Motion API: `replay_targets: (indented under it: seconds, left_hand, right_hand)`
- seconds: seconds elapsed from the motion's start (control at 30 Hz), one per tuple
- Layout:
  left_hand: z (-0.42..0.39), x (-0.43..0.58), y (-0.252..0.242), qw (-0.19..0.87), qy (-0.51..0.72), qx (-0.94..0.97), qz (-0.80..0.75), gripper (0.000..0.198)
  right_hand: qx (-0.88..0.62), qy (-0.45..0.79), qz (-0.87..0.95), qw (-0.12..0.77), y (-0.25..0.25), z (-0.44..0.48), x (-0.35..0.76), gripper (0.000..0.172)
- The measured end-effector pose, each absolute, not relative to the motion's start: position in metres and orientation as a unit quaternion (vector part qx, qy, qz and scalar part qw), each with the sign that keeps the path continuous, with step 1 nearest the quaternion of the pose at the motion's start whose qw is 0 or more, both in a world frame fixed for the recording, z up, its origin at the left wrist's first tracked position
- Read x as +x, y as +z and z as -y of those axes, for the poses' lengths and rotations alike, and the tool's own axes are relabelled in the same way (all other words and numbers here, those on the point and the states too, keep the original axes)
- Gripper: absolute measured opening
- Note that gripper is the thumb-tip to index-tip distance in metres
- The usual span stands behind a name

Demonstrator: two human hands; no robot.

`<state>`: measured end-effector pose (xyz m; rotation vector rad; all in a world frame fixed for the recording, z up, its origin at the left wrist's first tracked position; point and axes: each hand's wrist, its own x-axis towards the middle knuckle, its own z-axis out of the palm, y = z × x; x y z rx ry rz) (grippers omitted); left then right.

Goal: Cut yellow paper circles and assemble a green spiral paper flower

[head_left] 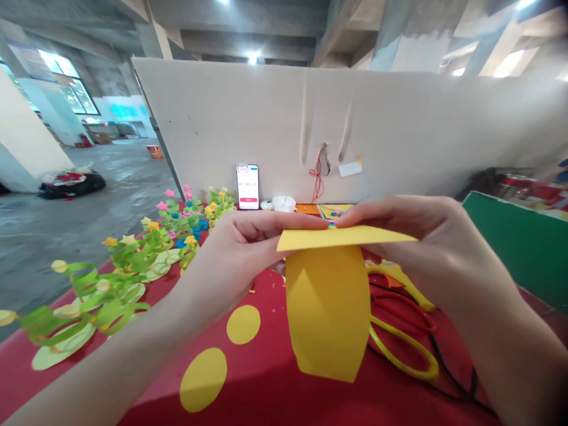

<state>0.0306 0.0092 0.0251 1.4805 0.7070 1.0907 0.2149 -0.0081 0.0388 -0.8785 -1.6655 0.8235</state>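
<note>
Both my hands hold a yellow paper piece (pixel 329 310) up above the red table, near the middle of the head view. Its top is a flat flap seen almost edge-on, and a wider curved panel hangs below it. My left hand (pixel 255 236) pinches the flap's left side between thumb and fingers. From the other side my right hand (pixel 399 228) grips it, thumb and index near the far edge. The two index fingertips nearly meet there, over a small bluish bit I cannot make out. Two yellow paper circles, a smaller one (pixel 243 325) and a larger one (pixel 203 380), lie at the left.
Red-and-yellow-handled scissors (pixel 410 355), a yellow glue gun (pixel 406 281) and a black cord lie at the right. Several green paper-strip crafts with stars (pixel 128 257) line the left edge. A phone (pixel 248 186) leans against the white partition (pixel 222 118); a green board (pixel 519 248) stands right.
</note>
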Motion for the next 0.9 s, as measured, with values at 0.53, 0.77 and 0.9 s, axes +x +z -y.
replay_targets:
  seconds: [0.53,0.77,0.9]
  left_hand:
    - [-0.01,0.022,0.032,0.556,0.383,0.677,-0.294,0.027]
    - [-0.006,0.03,0.032,0.462,0.419,0.696,-0.355,0.018]
    - [-0.004,0.031,0.032,0.433,0.448,0.703,-0.343,0.018]
  right_hand:
    - [-0.43,0.289,0.735,0.438,0.039,0.006,0.224,0.023]
    - [-0.429,0.315,0.721,0.444,0.038,0.005,0.224,0.017]
    - [-0.43,0.326,0.734,0.412,0.038,0.006,0.221,0.008]
